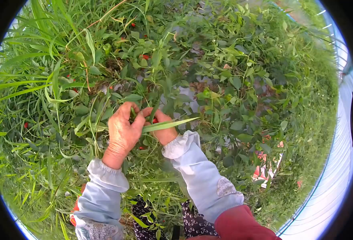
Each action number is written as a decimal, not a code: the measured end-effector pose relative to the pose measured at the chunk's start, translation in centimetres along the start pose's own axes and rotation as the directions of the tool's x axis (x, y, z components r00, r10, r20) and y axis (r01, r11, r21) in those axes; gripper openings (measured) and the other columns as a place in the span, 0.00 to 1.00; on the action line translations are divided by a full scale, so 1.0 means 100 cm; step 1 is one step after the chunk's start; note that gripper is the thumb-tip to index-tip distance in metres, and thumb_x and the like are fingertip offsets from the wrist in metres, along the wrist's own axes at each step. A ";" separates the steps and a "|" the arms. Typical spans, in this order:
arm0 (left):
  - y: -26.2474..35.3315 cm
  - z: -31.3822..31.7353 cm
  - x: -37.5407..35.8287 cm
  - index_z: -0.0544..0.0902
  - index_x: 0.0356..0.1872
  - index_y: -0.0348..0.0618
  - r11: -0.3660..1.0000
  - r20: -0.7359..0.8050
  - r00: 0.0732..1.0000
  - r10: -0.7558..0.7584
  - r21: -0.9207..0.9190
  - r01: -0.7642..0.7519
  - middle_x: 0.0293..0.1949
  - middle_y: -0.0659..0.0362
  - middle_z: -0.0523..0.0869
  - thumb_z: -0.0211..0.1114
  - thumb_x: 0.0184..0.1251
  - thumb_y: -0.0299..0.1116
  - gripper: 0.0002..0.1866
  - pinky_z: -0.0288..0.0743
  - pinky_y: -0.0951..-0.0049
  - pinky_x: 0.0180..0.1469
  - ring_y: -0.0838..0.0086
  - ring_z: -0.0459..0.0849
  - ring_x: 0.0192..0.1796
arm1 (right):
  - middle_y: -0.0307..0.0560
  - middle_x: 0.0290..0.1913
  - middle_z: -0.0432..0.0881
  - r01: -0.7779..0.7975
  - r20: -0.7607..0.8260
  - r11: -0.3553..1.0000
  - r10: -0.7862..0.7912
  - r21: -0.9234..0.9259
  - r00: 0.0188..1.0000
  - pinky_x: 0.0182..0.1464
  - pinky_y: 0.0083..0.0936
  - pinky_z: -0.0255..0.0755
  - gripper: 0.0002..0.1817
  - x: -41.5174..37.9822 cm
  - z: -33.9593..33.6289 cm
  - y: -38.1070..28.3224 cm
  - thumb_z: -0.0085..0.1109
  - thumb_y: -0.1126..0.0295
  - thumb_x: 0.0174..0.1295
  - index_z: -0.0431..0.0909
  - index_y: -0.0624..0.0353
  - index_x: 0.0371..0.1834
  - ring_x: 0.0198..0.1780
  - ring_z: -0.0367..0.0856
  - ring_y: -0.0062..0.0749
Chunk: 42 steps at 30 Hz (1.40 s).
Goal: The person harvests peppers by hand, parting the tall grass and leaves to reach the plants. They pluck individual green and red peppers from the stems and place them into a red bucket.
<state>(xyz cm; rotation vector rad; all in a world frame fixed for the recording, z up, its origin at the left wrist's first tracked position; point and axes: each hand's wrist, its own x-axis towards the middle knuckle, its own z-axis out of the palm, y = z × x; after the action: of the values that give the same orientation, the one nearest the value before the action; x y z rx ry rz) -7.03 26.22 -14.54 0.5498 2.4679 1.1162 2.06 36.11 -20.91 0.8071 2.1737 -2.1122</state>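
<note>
Low pepper plants surround both of my hands. My left hand [123, 127] is closed, thumb and fingers pinched on a short green stem [133, 113]. Touching it fingertip to fingertip is my right hand [163, 127], with its fingers curled in. A small red pepper [155, 120] shows within the right fingers, mostly covered by them. One long grass blade [170, 125] crosses in front of the right hand. Below the hands, another red pepper [142, 147] hangs among the leaves.
Tall grass [36, 56] grows thickly at the upper left. More red peppers [145, 57] and a green pepper [107, 48] sit in the foliage ahead. A red and white object [261, 172] lies at the lower right. White sheeting [324, 192] runs along the right edge.
</note>
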 end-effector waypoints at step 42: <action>-0.021 0.044 0.104 0.72 0.40 0.41 0.878 0.497 0.832 0.246 0.250 -0.408 0.33 0.52 0.77 0.58 0.56 0.24 0.10 0.73 0.66 0.41 0.58 0.80 0.35 | 0.46 0.43 0.77 -0.180 0.094 0.180 0.402 0.967 0.911 0.41 0.28 0.71 0.11 -0.078 0.007 -0.003 0.52 0.70 0.60 0.69 0.55 0.45 0.43 0.76 0.33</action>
<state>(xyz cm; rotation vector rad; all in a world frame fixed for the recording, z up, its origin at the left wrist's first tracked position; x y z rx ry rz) -14.18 32.84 -20.69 1.2381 2.1958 0.5553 8.51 32.74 -17.91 1.3049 0.2266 -3.0466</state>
